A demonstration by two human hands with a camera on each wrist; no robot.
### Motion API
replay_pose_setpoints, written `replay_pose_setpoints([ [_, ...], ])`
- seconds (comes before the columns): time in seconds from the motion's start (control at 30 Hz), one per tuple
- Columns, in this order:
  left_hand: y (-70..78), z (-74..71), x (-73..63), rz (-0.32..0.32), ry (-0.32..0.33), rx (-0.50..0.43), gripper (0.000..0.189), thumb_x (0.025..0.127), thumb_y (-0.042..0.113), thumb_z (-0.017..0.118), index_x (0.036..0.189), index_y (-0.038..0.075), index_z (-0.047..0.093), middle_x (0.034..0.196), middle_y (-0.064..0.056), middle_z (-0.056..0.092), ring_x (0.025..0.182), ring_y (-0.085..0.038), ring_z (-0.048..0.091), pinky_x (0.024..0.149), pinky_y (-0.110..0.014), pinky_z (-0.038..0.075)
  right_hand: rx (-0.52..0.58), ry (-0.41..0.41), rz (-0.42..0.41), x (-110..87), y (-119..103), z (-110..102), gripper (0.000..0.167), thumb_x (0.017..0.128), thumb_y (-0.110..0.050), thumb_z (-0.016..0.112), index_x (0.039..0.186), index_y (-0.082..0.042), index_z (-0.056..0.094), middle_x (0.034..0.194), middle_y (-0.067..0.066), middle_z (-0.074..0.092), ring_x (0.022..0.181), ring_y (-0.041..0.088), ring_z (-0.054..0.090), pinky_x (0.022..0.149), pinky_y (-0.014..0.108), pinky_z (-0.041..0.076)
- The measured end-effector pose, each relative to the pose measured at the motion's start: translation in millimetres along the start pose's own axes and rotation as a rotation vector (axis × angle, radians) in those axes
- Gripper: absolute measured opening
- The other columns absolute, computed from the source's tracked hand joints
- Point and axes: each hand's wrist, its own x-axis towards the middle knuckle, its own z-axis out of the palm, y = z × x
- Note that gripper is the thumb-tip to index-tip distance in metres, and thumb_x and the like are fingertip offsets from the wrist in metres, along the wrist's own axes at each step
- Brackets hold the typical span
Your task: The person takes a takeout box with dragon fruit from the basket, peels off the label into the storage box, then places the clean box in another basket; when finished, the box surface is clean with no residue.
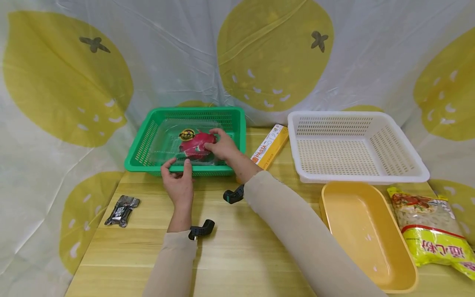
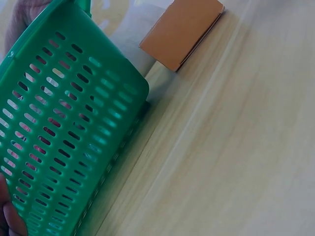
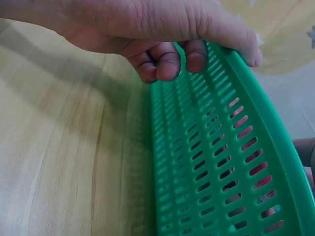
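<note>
A clear plastic clamshell box (image 1: 165, 138) with a round label lies tilted in the green basket (image 1: 237, 123). Through its plastic shows a red dragon fruit (image 1: 193, 146). My right hand (image 1: 224, 146) holds the box's right end, thumb and fingers spread around it. At the basket's front rim is my left hand (image 1: 178, 185). The right wrist view shows the left hand (image 3: 172, 29) with its thumb over the rim and curled fingers outside the slotted wall. Only parts of both hands appear in the left wrist view; the right fingertips' exact contact is hidden.
A pasta box (image 1: 272, 148) leans beside the green basket. Right of it stand a white basket (image 1: 404, 179) and a yellow-orange bin (image 1: 363, 239). A yellow noodle bag (image 1: 432, 231) lies at far right, a small black packet (image 1: 121, 211) at left. A lemon-print curtain (image 1: 178, 53) hangs behind.
</note>
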Motion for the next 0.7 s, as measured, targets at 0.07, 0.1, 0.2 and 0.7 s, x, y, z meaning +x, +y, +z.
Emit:
replay_pose_setpoints([
  [0.07,-0.5,0.2,-0.3,-0.001,0.006,-0.001,0.052,0.093,0.035,0.075,0.131,0.006,0.054,0.062,0.003,0.053,0.052,-0.029,0.056,0.051,-0.023,0.052,-0.007,0.0,0.003,-0.2,0.2,-0.4,0.052,0.098,-0.02,0.07,0.146,-0.019,0.05,0.138,0.017,0.058,0.089,0.016,0.056,0.065,0.024,0.047],
  [0.1,-0.7,0.2,-0.4,-0.001,0.008,-0.003,0.052,0.093,0.035,0.075,0.131,0.005,0.055,0.062,0.003,0.053,0.051,-0.028,0.055,0.051,-0.022,0.051,-0.009,-0.002,0.004,-0.4,0.2,-0.5,0.052,0.097,-0.02,0.071,0.145,-0.019,0.05,0.139,0.017,0.058,0.09,0.017,0.057,0.064,0.025,0.048],
  [0.2,-1.7,0.7,-0.3,0.004,0.013,-0.014,0.053,0.093,0.035,0.075,0.13,0.004,0.055,0.062,0.004,0.053,0.049,-0.019,0.055,0.051,-0.021,0.051,-0.012,-0.02,0.006,-1.6,-0.1,-0.8,0.052,0.097,-0.02,0.071,0.145,-0.02,0.05,0.137,0.017,0.059,0.081,0.019,0.06,0.06,0.027,0.051],
  [0.7,-4.5,0.6,0.5,0.01,0.022,0.016,0.05,0.093,0.038,0.075,0.129,0.007,0.056,0.062,0.005,0.053,0.048,-0.006,0.053,0.051,-0.022,0.049,-0.16,-0.026,-0.124,-8.0,-6.8,-6.1,0.049,0.098,-0.024,0.07,0.142,-0.022,0.052,0.113,0.017,0.068,0.059,0.015,0.048,0.056,0.025,0.044],
])
